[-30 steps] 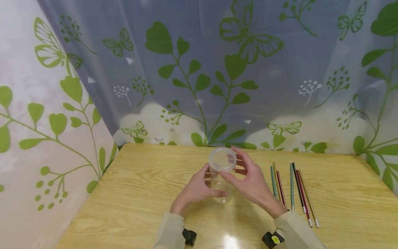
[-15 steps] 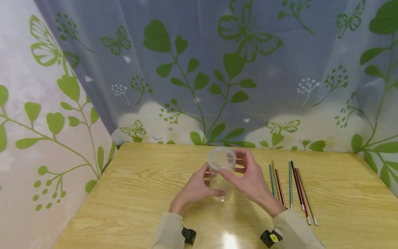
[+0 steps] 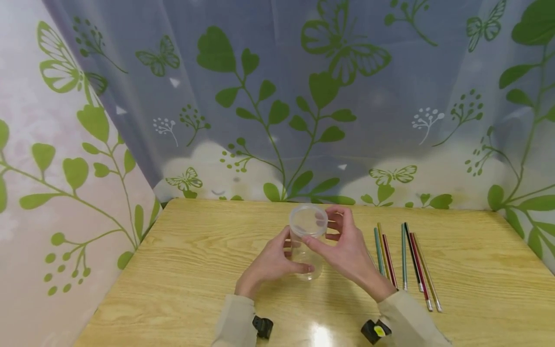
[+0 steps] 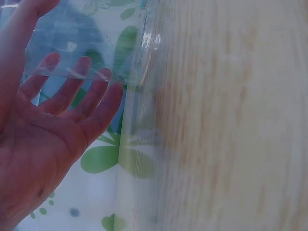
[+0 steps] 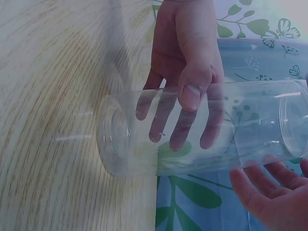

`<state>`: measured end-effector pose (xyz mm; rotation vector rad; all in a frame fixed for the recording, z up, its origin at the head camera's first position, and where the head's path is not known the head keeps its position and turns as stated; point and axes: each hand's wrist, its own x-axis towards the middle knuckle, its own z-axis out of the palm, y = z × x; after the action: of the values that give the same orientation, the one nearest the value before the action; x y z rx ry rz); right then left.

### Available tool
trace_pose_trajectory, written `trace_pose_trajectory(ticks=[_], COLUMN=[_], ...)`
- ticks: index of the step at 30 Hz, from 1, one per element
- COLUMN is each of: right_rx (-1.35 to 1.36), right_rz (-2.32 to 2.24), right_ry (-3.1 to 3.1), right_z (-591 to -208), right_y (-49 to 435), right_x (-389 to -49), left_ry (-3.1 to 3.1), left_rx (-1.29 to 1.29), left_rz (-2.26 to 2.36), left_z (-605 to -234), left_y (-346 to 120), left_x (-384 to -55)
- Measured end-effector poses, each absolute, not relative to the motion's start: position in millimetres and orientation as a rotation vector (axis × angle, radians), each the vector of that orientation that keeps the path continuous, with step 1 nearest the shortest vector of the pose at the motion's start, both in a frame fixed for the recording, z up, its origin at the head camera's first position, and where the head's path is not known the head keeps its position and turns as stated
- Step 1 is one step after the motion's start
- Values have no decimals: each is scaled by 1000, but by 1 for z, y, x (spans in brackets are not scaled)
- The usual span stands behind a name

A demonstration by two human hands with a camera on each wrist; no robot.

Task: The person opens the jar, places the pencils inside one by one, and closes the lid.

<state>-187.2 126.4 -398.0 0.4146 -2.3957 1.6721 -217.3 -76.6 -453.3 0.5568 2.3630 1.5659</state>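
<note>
A clear plastic jar [image 3: 306,253] with a frosted round top [image 3: 309,206] stands upright between both hands. My left hand [image 3: 270,262] grips its lower body, with the thumb across the near side and the fingers round the far side. My right hand [image 3: 349,248] holds the jar near the top, thumb at the front of the rim and fingers on the right edge. Seen from the right wrist, the left hand [image 5: 187,62] wraps the transparent wall, and the right fingertips [image 5: 243,178] touch it near the rim. Nothing is visible inside the jar [image 5: 231,125].
On the wooden table [image 3: 191,270], to the right, lie two loose groups of pencils: teal, gold and red pencils [image 3: 388,260] partly behind the right wrist, and several more pencils [image 3: 416,265] farther right. A patterned curtain [image 3: 243,144] hangs behind the table.
The head view has shifted very slightly. Both hands keep the same hold on the jar, and the pencils lie as before.
</note>
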Motion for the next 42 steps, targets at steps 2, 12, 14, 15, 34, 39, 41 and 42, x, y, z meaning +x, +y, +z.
trace_pose_trajectory(ticks=[2,12,14,15,34,39,41,42], right_rx=[406,504,517,515,356,423,455,467], right_rz=[1673,1619,1604,1601,1623,1592,1567,1554], right_ry=[-2395,-2398,-2405,-2408,-2428,-2418,-2421,-2424], right_z=[-398,-400,-399,-399,-396,-397,-398,-398], right_y=[126,130,131,131,123,125,126,127], right_x=[-187,-186,-185,-185,-187,-188,-187,-187], left_ry=[2364,2358,2355,2354,2367,2366,2361,2358], left_rx=[556,563,562,563,533,532,536,537], left_rz=[1564,1567,1568,1569,1576,1565,1569,1574], left_z=[-453,-454,-454,-454,-455,-455,-455,-455], left_y=[-77,-77,-77,-77,-76,-76,-76,-76], left_x=[-217,-217,-217,-217,-216,-216,-217,-216])
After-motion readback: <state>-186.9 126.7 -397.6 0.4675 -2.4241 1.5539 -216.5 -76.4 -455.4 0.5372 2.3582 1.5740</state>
